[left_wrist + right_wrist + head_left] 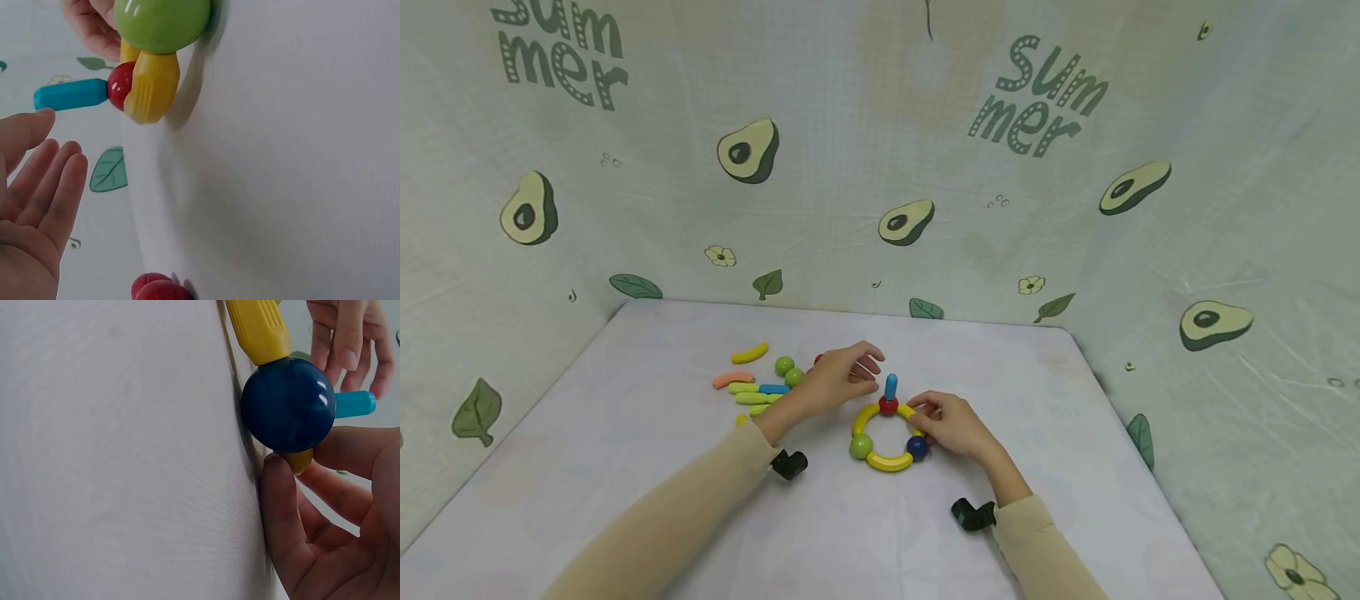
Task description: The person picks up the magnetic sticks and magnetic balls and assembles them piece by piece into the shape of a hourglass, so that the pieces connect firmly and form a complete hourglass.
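A ring of yellow curved rods (889, 462) joined by a green ball (861, 447), a dark blue ball (289, 404) and a red ball (888, 406) lies on the table. From the red ball a short blue rod (70, 94) stands upright. My right hand (953, 423) pinches the ring's right yellow rod (297, 460), just beyond the dark blue ball. Left of the blue rod hovers my left hand (838, 377), its fingers loosely extended and holding nothing. In the left wrist view its thumb appears close to the rod's tip; whether they touch I cannot tell.
Loose pieces lie left of the ring, partly behind my left forearm: a yellow curved rod (750, 353), an orange curved rod (733, 380), several light green rods (757, 398) and green balls (785, 365). Red balls (164, 290) sit by my left hand. A printed curtain (850, 167) hangs behind the table.
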A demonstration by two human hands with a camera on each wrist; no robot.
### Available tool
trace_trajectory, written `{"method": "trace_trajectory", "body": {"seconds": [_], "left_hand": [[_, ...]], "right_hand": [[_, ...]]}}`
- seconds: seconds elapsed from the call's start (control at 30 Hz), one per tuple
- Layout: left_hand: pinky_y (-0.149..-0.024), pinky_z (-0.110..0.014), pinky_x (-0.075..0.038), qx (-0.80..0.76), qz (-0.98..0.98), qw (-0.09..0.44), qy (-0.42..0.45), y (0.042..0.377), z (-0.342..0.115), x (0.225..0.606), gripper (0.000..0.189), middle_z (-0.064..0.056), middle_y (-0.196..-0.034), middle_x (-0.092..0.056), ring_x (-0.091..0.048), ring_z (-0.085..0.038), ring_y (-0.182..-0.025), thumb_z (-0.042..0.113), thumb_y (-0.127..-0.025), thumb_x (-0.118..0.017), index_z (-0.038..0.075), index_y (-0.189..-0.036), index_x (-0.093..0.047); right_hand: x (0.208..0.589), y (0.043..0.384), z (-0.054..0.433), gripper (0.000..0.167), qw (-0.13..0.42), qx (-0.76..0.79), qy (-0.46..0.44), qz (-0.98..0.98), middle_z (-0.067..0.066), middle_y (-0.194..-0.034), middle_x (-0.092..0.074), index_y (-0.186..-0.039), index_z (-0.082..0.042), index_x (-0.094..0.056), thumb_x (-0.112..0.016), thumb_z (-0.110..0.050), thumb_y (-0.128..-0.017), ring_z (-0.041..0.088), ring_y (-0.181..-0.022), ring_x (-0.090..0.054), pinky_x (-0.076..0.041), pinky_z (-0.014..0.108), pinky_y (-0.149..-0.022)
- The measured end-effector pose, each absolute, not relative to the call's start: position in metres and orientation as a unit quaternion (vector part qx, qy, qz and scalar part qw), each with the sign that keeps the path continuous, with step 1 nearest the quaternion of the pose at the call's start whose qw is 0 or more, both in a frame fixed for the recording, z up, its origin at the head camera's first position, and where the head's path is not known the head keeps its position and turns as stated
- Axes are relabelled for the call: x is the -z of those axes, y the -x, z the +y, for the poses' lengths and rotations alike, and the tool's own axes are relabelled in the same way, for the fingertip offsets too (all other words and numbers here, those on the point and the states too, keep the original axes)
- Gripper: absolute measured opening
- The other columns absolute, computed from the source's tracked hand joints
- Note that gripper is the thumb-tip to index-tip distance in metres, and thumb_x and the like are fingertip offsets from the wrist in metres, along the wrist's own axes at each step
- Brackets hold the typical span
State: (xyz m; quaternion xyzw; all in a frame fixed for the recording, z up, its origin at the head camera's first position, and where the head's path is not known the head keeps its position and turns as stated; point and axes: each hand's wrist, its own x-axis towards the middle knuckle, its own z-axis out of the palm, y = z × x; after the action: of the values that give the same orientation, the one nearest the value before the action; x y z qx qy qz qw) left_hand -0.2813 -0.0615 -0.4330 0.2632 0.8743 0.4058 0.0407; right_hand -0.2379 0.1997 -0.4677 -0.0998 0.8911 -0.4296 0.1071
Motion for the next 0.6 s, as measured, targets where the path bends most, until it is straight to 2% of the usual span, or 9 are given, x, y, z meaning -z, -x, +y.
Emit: {"method": "trace_trajectory", "body": {"seconds": [0.17,0.37,0.6], "left_hand": [[-0.095,-0.033,-0.061,-0.387,0.881,0.022,-0.272,0.283,-0.082,0.425,0.046,-0.011,-0.126,-0.073,-0.071,-0.018,-0.109,0.012,-0.096,-0.081,0.018,-0.137,-0.061],[-0.093,-0.033,-0.061,-0.355,0.893,0.009,-0.276,0.282,-0.113,0.42,0.046,-0.006,-0.123,-0.074,-0.069,-0.014,-0.105,0.013,-0.096,-0.081,0.02,-0.137,-0.062],[-0.097,-0.042,-0.06,-0.353,0.892,0.021,-0.282,0.275,-0.144,0.417,0.042,-0.008,-0.123,-0.073,-0.068,-0.021,-0.11,0.01,-0.096,-0.08,0.012,-0.135,-0.065]], "right_hand": [[0.468,0.238,0.2,0.024,0.106,0.429,0.108,0.891,0.003,-0.097,-0.07,-0.124,-0.011,-0.073,-0.073,-0.019,-0.101,0.016,-0.071,-0.068,-0.061,0.03,-0.067],[0.467,0.236,0.2,0.024,0.103,0.427,0.111,0.892,0.003,-0.098,-0.07,-0.124,-0.012,-0.073,-0.073,-0.019,-0.101,0.016,-0.071,-0.068,-0.061,0.03,-0.066],[0.467,0.237,0.2,0.025,0.101,0.425,0.113,0.892,0.003,-0.098,-0.07,-0.124,-0.011,-0.073,-0.073,-0.019,-0.101,0.016,-0.071,-0.067,-0.061,0.03,-0.067]]}}
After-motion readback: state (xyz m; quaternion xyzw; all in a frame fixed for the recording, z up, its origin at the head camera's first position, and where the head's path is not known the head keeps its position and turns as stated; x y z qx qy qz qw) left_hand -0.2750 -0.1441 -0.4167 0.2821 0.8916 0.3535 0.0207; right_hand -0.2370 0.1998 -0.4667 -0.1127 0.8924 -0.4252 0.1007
